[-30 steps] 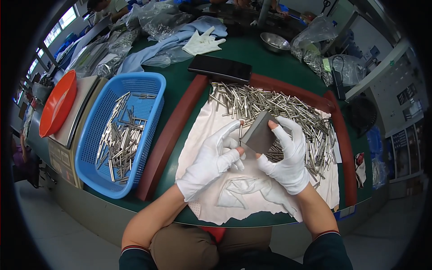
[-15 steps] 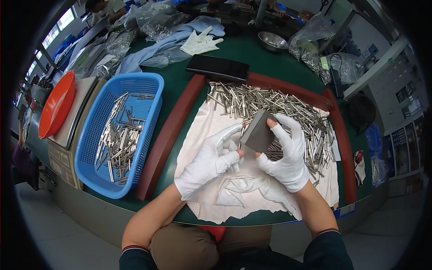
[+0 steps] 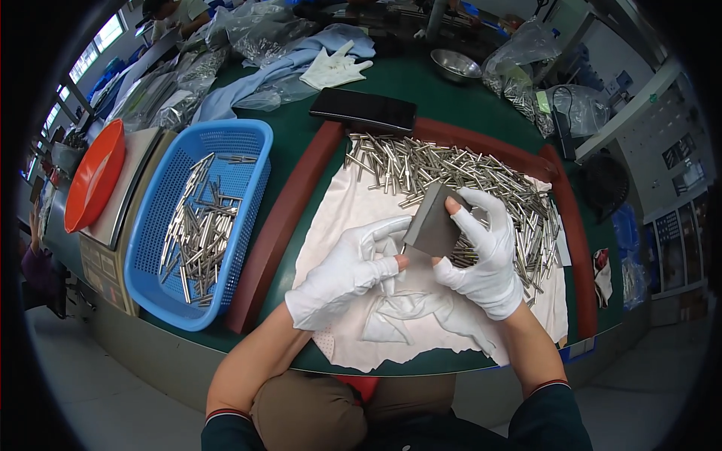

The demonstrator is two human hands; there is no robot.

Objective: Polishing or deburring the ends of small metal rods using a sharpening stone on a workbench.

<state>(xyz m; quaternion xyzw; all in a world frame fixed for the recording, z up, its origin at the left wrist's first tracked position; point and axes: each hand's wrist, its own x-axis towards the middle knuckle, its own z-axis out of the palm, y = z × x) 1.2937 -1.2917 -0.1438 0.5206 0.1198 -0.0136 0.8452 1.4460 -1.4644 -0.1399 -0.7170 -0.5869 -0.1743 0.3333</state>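
Observation:
My right hand (image 3: 485, 259), in a white glove with bare fingertips, grips a dark grey rectangular block (image 3: 435, 229) between thumb and fingers, tilted above the cloth. Close to the block's lower left edge, my gloved left hand (image 3: 353, 263) is closed in a pinch, its bare thumb tip showing. A short bit of a thin metal pin (image 3: 403, 248) shows at that pinch; the rest is hidden by the fingers. Beyond both hands lies a wide heap of shiny metal pins (image 3: 406, 167) on a pale pink cloth (image 3: 331, 214). A crumpled white cloth (image 3: 414, 316) rests beneath the hands.
Dark red bars (image 3: 289, 218) frame the work area on the green table. Left of it stand a blue basket (image 3: 259, 177) holding more pins, and a scale (image 3: 131, 195) with an orange tray (image 3: 96, 177). A black phone (image 3: 363, 110), white glove (image 3: 335, 66) and metal bowl (image 3: 456, 66) lie beyond.
My left forefinger has come down slightly beside the block. The block has shifted a little to the right and turned, showing more of its dark face.

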